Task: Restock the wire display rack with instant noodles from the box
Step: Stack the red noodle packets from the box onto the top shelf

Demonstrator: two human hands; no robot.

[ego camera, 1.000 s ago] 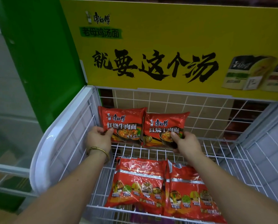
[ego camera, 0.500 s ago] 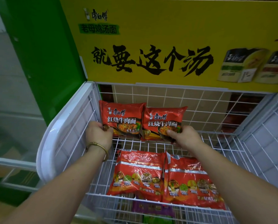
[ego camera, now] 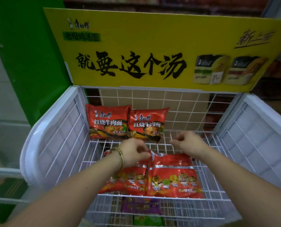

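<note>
Far to the left of the fingers, the white wire display rack (ego camera: pixel 43 136) is curving round with a smooth plastic rim, and its thin metal bars are making little squares. Just beyond the fingertips, two red instant noodle packets are standing up side by side and touching. The left packet (ego camera: pixel 108 122) and the right packet (ego camera: pixel 147 124) are leaning on the back wires, likely so shoppers can read the fronts. They are looking shiny, crinkly and puffy, like small pillows. The left hand (ego camera: pixel 133 153), wearing a thin gold bracelet (ego camera: pixel 120 155), is hanging just in front of them. Its fingers are curling loosely and gripping nothing I can see, though the view is blurry there. Under both hands, two more red packets are lying flat and face down on the wire floor: one (ego camera: pixel 130 179) below the left hand and one (ego camera: pixel 174 177) below the right, probably waiting to be stood up too. The right hand (ego camera: pixel 189 143) is floating near the standing right packet, fingers loose and holding nothing. Below the floor wires, closer than the fingers, a purple packet (ego camera: pixel 141 205) is peeking through. The box is not showing for sure anywhere.
</note>
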